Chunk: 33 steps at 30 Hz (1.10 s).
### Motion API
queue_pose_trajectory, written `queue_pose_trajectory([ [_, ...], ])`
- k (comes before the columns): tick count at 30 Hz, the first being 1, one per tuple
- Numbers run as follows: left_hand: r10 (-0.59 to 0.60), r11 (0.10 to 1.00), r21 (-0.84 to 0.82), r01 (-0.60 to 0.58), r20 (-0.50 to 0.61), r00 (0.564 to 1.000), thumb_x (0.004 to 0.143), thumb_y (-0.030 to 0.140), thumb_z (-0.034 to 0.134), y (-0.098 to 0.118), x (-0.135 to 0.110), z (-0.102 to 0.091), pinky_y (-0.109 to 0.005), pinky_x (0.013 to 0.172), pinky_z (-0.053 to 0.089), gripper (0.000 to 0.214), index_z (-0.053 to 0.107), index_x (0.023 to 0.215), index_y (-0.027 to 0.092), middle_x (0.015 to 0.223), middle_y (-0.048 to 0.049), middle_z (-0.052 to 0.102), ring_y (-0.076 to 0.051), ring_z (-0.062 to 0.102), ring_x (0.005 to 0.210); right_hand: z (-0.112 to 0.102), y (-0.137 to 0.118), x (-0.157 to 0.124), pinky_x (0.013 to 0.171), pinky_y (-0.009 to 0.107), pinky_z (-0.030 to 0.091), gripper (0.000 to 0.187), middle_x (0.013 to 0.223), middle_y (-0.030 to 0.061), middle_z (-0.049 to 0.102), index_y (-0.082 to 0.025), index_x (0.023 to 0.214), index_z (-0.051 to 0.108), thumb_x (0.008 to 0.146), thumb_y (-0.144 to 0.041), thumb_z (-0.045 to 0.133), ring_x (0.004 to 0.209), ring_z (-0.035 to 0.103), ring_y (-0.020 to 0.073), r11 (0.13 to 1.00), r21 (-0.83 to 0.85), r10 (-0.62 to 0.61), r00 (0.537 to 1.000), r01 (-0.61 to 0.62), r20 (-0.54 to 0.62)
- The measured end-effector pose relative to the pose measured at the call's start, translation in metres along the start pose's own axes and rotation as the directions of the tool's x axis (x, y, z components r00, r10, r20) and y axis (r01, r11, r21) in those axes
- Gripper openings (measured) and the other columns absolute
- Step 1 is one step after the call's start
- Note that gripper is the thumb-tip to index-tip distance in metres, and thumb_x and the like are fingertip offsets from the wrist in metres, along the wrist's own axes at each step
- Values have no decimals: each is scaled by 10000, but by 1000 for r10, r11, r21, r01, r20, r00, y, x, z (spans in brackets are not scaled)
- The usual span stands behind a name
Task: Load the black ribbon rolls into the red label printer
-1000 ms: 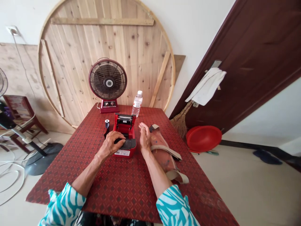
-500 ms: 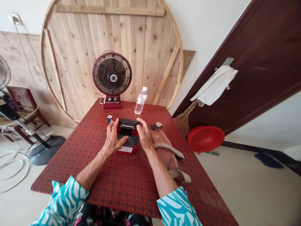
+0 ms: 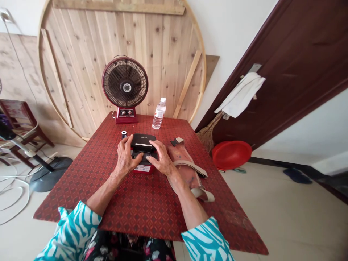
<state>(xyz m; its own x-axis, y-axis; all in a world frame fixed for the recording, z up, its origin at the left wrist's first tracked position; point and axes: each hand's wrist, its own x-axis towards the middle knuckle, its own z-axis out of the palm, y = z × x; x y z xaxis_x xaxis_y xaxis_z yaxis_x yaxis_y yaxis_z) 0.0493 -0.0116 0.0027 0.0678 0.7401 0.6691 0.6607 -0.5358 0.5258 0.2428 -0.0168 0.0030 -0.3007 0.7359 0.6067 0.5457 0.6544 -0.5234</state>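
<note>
A small red box-shaped device [image 3: 143, 169] with a black lid [image 3: 141, 139] sits on the table between my hands. Small light print shows on the lid, and a white label is on the red front. My left hand [image 3: 125, 158] grips the left side, fingers at the lid's edge and thumb over the black front part. On the other side my right hand [image 3: 163, 158] has its fingertips on the lid's right edge and its thumb near the left one. Behind my left fingers stands a small roll [image 3: 124, 134] with a white end and dark side.
A pinkish pouch with beige straps [image 3: 187, 166] lies right of my hands on the red patterned table [image 3: 130, 210]. Toward the back stand a water bottle [image 3: 159, 114] and a red fan [image 3: 125, 87]. A red basin [image 3: 232, 155] is beyond the right edge.
The black lid now covers the compartment where metal rods showed before. My right thumb has come inward over the front of the device. The whole view has shifted slightly.
</note>
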Motion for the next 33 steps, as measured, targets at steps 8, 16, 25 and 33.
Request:
queue_pose_trajectory([
  [8, 35, 989, -146, -14, 146, 989, 750, 541, 661, -4, -9, -7, -517, 1067, 340, 886, 223, 1459, 238, 1398, -156, 332, -316, 343, 1322, -7, -1, 7, 1101, 515, 331, 546, 1316, 97, 501, -256, 1357, 436, 848, -359, 605, 1290, 404, 272, 999, -49, 6, 996, -1, 92],
  [16, 46, 982, -186, -17, 156, 987, 730, 555, 676, -7, -11, -5, -537, 1089, 310, 949, 181, 1471, 230, 1425, -163, 299, -326, 305, 1351, 10, -1, -7, 1114, 455, 336, 375, 1317, 95, 531, -222, 1273, 514, 945, -380, 424, 1316, 404, 226, 992, 103, 83, 989, -70, -119],
  [25, 93, 994, -68, -82, 178, 980, 756, 556, 644, -7, -11, -8, -507, 1064, 338, 707, 442, 1332, 200, 1420, -161, 391, -320, 371, 1324, 15, -2, -22, 1024, 427, 409, 424, 1166, 76, 663, -223, 1281, 520, 987, -361, 248, 1184, 561, 218, 998, -30, 38, 963, -47, -265],
  [33, 122, 987, 76, -143, 228, 966, 706, 543, 687, 0, -3, -19, -552, 1085, 253, 523, 633, 1124, 233, 1204, -112, 633, -339, 458, 1257, 15, -4, -25, 1026, 423, 392, 400, 1197, 87, 648, -206, 1237, 547, 980, -310, 259, 1206, 547, 210, 992, -118, 6, 969, -36, -248],
])
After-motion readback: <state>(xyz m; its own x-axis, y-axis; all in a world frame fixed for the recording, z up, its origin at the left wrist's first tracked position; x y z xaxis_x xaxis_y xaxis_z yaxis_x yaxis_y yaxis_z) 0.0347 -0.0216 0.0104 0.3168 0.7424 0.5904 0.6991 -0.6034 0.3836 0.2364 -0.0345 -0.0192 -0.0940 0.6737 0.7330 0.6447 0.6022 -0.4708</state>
